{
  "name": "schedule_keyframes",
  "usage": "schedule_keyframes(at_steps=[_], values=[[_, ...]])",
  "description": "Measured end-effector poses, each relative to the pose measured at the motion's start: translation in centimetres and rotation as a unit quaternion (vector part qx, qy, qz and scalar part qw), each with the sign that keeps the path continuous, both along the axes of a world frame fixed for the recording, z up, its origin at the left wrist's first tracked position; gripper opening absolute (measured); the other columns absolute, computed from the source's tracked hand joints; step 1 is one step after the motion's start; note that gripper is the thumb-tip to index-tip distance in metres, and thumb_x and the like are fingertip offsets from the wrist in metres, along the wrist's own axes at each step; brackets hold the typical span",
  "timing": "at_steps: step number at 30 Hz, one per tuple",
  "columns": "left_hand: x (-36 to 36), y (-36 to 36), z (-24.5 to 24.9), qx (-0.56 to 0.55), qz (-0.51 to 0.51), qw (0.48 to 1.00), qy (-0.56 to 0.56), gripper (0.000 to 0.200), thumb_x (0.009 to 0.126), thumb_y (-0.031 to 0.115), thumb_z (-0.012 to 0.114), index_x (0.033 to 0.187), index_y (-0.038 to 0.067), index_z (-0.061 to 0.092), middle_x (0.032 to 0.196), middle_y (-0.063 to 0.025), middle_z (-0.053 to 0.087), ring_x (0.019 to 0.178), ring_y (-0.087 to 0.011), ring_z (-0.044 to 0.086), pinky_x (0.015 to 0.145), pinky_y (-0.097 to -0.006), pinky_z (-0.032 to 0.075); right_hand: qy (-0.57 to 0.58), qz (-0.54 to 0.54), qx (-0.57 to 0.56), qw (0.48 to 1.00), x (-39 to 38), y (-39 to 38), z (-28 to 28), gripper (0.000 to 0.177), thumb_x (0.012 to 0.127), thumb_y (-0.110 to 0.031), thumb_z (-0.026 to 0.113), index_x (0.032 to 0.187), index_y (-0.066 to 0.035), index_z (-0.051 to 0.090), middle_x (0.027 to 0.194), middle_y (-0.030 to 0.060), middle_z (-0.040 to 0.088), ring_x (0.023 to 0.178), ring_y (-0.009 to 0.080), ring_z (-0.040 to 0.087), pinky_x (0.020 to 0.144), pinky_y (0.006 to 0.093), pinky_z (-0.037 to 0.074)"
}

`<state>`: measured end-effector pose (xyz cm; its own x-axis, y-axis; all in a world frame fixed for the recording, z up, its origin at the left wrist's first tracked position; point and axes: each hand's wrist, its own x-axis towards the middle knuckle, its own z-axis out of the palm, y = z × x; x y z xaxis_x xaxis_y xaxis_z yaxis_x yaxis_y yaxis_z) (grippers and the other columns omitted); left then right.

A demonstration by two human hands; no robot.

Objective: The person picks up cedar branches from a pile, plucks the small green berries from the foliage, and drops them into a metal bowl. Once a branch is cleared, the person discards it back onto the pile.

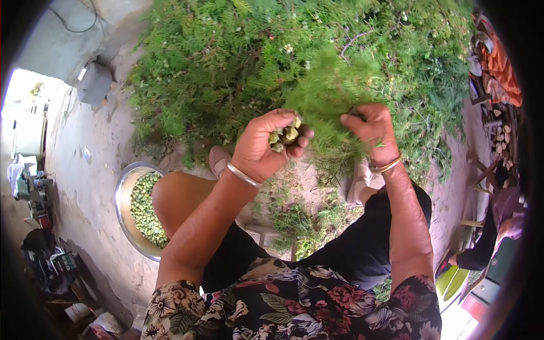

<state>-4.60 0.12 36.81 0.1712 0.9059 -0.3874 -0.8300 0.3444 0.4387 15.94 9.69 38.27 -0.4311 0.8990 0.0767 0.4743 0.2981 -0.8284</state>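
My left hand [262, 144] is half closed, palm up, around several small pale-green cones [290, 135]. On the other side, my right hand [374, 129] has its fingers closed on a feathery green conifer branch [334, 90], smeared by motion, which spreads up and left from the fingers. The exact grip point on its stem is hidden. Beyond both hands lies a big heap of cut conifer branches [209, 73] bearing small pale cones. By my left knee stands a round metal basin [122, 195] with many picked green cones [148, 207] in it.
Loose green sprigs [300, 221] litter the concrete floor [93, 187] between my feet. A dark grey block-like object [94, 83] stands at the upper left. At the right are an orange cloth [501, 62], stacked firewood [502, 139] and another person's dark-clothed leg [479, 255].
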Motion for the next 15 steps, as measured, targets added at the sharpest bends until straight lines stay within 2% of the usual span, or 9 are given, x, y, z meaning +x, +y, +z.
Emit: schedule_keyframes(at_steps=[1, 3, 4, 6, 8, 10, 11, 14, 15], values=[[-0.6, -0.3, 0.5, 0.003, 0.012, 1.000, -0.003, 0.010, 0.083, 0.012, 0.055, 0.088, 0.004, 0.059, 0.088, -0.0154, 0.063, 0.071, -0.0224, 0.060, 0.056, -0.0293, 0.048, 0.004, 0.007, 0.005, 1.000, 0.5, 0.3, -0.1, 0.020, 0.072, -0.008, 0.060, 0.056, 0.003, 0.054, 0.052, 0.0108, 0.055, 0.045, 0.0212, 0.053, 0.045, 0.0337, 0.041], [-2.2, -1.0, 1.1, 0.034, 0.039, 0.999, -0.018, 0.013, 0.084, 0.012, 0.055, 0.093, 0.004, 0.059, 0.094, -0.0202, 0.062, 0.074, -0.0240, 0.060, 0.056, -0.0304, 0.050, 0.283, -0.046, -0.133, 0.949, 1.0, 0.2, -0.6, 0.014, 0.076, -0.008, 0.061, 0.065, 0.000, 0.060, 0.063, 0.0042, 0.060, 0.048, 0.0162, 0.052, 0.045, 0.0306, 0.041], [-3.7, -1.5, 1.6, 0.052, 0.051, 0.997, -0.005, 0.013, 0.084, 0.011, 0.055, 0.094, 0.003, 0.059, 0.095, -0.0206, 0.061, 0.075, -0.0242, 0.060, 0.056, -0.0301, 0.050, 0.283, -0.043, -0.130, 0.949, 1.1, 0.1, -0.7, 0.014, 0.076, -0.008, 0.061, 0.065, 0.000, 0.060, 0.063, 0.0042, 0.060, 0.048, 0.0162, 0.052, 0.045, 0.0306, 0.041], [-6.8, -3.1, 3.2, 0.069, 0.104, 0.992, 0.031, 0.015, 0.083, 0.007, 0.056, 0.097, 0.003, 0.058, 0.095, -0.0207, 0.060, 0.076, -0.0235, 0.058, 0.055, -0.0284, 0.050, 0.434, -0.152, -0.220, 0.860, 1.2, -0.2, 0.1, 0.010, 0.080, -0.011, 0.060, 0.083, -0.001, 0.062, 0.078, 0.0066, 0.063, 0.055, 0.0164, 0.054, 0.047, 0.0293, 0.042], [-9.9, -6.1, 5.0, 0.059, 0.212, 0.966, 0.134, 0.017, 0.083, 0.007, 0.058, 0.099, 0.005, 0.057, 0.093, -0.0194, 0.060, 0.074, -0.0224, 0.056, 0.059, -0.0297, 0.050, 0.481, -0.100, -0.234, 0.839, 3.0, 0.7, -1.9, 0.022, 0.084, -0.019, 0.061, 0.097, -0.001, 0.060, 0.087, 0.0097, 0.062, 0.062, 0.0197, 0.055, 0.052, 0.0324, 0.045], [-14.0, -10.5, 4.5, 0.075, 0.300, 0.912, 0.269, 0.019, 0.085, 0.013, 0.060, 0.101, 0.004, 0.055, 0.095, -0.0182, 0.059, 0.079, -0.0228, 0.058, 0.067, -0.0320, 0.050, 0.540, -0.024, -0.241, 0.806, 3.7, 0.7, -1.9, 0.027, 0.086, -0.025, 0.059, 0.100, -0.002, 0.058, 0.085, 0.0109, 0.061, 0.067, 0.0248, 0.056, 0.057, 0.0370, 0.046], [-15.9, -12.6, 4.5, -0.008, 0.346, 0.897, 0.274, 0.027, 0.086, 0.023, 0.060, 0.103, 0.003, 0.054, 0.094, -0.0120, 0.062, 0.077, -0.0185, 0.059, 0.066, -0.0342, 0.050, 0.535, -0.080, -0.272, 0.796, 3.4, 0.1, -0.4, 0.028, 0.087, -0.025, 0.059, 0.101, -0.002, 0.055, 0.083, 0.0134, 0.058, 0.068, 0.0280, 0.054, 0.062, 0.0405, 0.045], [-20.1, -18.8, 2.7, -0.143, 0.383, 0.777, 0.478, 0.058, 0.086, 0.047, 0.053, 0.117, -0.002, 0.051, 0.110, -0.0145, 0.058, 0.097, -0.0217, 0.056, 0.082, -0.0387, 0.043, 0.598, -0.132, -0.347, 0.710, 2.8, -1.0, 1.5, 0.025, 0.087, -0.023, 0.058, 0.101, -0.002, 0.054, 0.080, 0.0151, 0.054, 0.068, 0.0279, 0.053, 0.063, 0.0412, 0.045], [-21.3, -20.5, 1.7, -0.191, 0.369, 0.722, 0.553, 0.067, 0.086, 0.053, 0.051, 0.120, -0.004, 0.050, 0.115, -0.0156, 0.057, 0.105, -0.0234, 0.053, 0.087, -0.0393, 0.040, 0.584, -0.135, -0.333, 0.727, 2.6, -1.1, 2.0, 0.024, 0.088, -0.022, 0.056, 0.101, -0.002, 0.053, 0.081, 0.0156, 0.052, 0.067, 0.0279, 0.051, 0.064, 0.0412, 0.044]])
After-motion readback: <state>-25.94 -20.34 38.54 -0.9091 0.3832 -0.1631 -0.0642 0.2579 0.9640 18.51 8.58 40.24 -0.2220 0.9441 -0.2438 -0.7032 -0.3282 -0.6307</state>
